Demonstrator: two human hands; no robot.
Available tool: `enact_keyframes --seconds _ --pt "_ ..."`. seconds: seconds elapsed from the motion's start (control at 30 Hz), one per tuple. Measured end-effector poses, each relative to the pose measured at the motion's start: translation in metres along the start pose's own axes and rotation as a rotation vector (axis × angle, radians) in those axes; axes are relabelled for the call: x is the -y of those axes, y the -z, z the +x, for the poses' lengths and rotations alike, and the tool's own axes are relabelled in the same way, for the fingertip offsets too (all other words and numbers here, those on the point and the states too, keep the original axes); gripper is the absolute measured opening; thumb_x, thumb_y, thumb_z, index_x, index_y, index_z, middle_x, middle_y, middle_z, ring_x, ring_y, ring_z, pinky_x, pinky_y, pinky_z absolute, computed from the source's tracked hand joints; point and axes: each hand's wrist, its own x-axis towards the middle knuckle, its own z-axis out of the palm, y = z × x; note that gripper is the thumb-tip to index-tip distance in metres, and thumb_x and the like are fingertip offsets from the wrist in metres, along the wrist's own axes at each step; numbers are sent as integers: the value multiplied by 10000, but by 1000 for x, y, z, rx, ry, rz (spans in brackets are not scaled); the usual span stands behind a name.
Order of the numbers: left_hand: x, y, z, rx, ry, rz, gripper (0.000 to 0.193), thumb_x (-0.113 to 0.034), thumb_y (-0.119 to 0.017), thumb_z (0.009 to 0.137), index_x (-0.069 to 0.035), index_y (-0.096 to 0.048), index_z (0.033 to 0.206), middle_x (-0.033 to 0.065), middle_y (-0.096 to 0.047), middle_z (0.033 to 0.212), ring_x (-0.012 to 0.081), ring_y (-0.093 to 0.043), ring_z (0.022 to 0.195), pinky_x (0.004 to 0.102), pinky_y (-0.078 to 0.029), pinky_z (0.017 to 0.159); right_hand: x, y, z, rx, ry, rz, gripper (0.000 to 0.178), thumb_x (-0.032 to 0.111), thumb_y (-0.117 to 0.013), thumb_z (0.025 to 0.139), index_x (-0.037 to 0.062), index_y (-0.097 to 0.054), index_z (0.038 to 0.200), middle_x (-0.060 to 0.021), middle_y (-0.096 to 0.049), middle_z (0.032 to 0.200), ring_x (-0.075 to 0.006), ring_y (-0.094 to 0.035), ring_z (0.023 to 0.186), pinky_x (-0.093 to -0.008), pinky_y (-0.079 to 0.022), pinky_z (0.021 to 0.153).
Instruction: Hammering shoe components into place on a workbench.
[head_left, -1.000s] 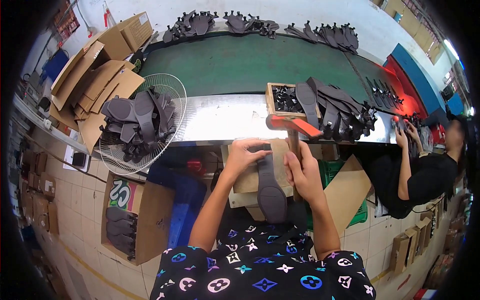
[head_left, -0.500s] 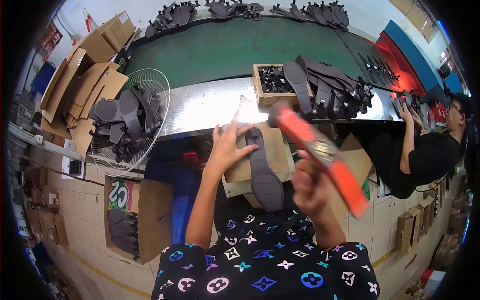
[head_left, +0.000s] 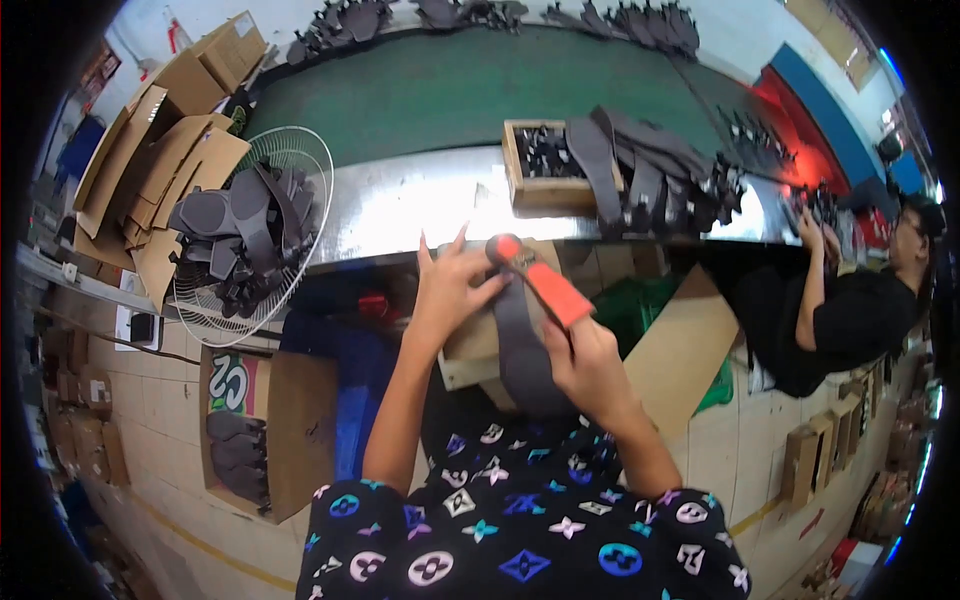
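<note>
A dark grey shoe sole [head_left: 524,350] lies lengthwise on a wooden block [head_left: 470,345] in front of me. My left hand [head_left: 450,292] is at the sole's far end, fingers spread, with the thumb reaching to its edge. In my right hand [head_left: 592,372] is a hammer [head_left: 555,290] with an orange-red handle, gripped with the fingers wrapped round it. The hammer's dark head is over the sole's far end, close to my left thumb, and hides that spot. Motion blurs the hammer and sole a little.
Beyond the block, a metal-edged bench holds a wooden box [head_left: 545,195] of small black parts and a pile of soles [head_left: 650,165]. A wire basket [head_left: 322,200] of soles stands left, above a carton [head_left: 305,440]. At right sits a person [head_left: 850,310] in black.
My right hand has brought the hammer down and to the left, from raised at the right onto the sole's far end. My left hand remains beside the sole.
</note>
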Motion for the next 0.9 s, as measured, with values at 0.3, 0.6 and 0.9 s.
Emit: enact_keyframes --seconds 0.3,0.6,0.9 --pt "-80 59 -81 212 79 -886 172 -130 -705 914 43 -697 910 73 -598 735 126 -556 666 271 -421 608 -31 -2 26 126 78 -352 366 144 -610 956 -25 -526 1271 -195 -645 982 -387 -665 815 -428 -559 698" --pt "-94 84 -95 582 325 -1282 180 -118 -689 905 19 -757 1000 90 -708 1006 158 -638 974 270 -461 881 12 48 57 609 348 26 306 195 -686 906 -8 -645 1131 -134 -651 953 -318 -646 838 -388 -529 731" --pt "-98 84 -101 843 -60 -1495 227 -181 -655 962 3 -748 1058 99 -734 913 148 -667 824 279 -491 758 40 37 56 925 610 725 287 145 -768 861 -112 -648 907 -133 -597 764 -268 -576 608 -341 -440 502"
